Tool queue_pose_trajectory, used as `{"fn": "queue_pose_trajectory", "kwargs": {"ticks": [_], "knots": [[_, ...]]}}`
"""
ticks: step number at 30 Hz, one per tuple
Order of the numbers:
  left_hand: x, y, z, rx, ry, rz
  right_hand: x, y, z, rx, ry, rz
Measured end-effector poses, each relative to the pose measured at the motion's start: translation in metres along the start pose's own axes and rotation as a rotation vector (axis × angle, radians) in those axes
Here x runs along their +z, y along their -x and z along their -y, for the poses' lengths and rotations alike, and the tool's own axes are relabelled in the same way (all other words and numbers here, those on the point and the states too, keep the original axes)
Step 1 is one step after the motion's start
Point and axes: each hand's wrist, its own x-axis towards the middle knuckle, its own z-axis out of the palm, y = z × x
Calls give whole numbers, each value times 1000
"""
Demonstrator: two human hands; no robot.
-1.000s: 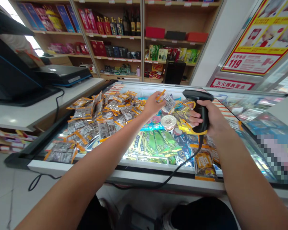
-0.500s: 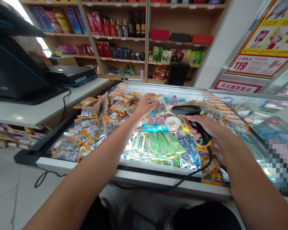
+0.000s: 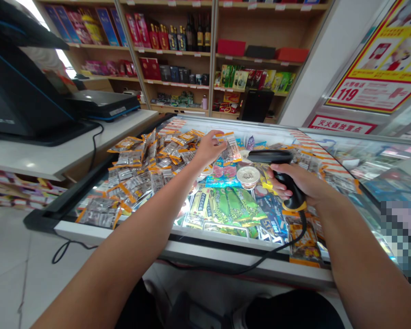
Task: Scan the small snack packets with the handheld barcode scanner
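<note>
Between the fingers of my left hand (image 3: 210, 148) is a small clear snack packet (image 3: 232, 148) with orange edges, its printed side turned up. My right hand (image 3: 294, 183) is wrapped round the handle of a black barcode scanner (image 3: 272, 156), whose head points left toward the packet. A black cable (image 3: 277, 249) runs from the handle down along the freezer's front. Left of my left hand, a heap of similar orange-edged packets (image 3: 133, 183) lies on the freezer's glass top. More such packets (image 3: 303, 240) lie under and beyond my right hand.
Beneath the glass of the chest freezer (image 3: 198, 253) are green ice-cream packs (image 3: 238, 205) and a round white tub (image 3: 248, 176). A counter at left bears a weighing scale (image 3: 101, 105) and a dark terminal (image 3: 23, 91). Stocked shelves (image 3: 178, 54) stand behind.
The packet in my left hand has tilted slightly, and its printed face now looks brighter and reddish. The whole view has shifted a little; both hands keep their holds.
</note>
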Motion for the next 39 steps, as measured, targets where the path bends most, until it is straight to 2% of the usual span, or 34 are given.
{"fn": "queue_pose_trajectory", "kwargs": {"ticks": [5,13,16,20,22,24,28,32,34,36,37,39], "knots": [[-2,0,0,9,-8,16,2,2,2,-8,8,8],[-1,-2,4,-84,67,1,4,5,3,-11,-32,34],[-6,-2,1,10,-56,-46,2,3,2,-46,-44,16],[-24,-1,-9,315,-338,-171,-1,3,6,-119,-124,-27],[-33,0,-10,399,-515,-165,-1,4,9,-130,-168,-68],[-39,2,-6,385,-691,-89,-1,6,11,-123,-218,-110],[-37,7,5,231,-999,63,-2,6,14,-127,-261,-142],[-33,13,-1,208,-1051,27,-8,11,18,-183,-340,-177],[-31,15,-10,245,-1044,-1,-14,16,22,-290,-469,-185],[-23,18,-21,255,-1009,11,-22,22,24,-429,-673,-123],[-15,21,-26,241,-961,50,-27,24,25,-493,-797,-43],[12,28,-36,202,-804,197,-37,27,24,-582,-1050,213]]}}
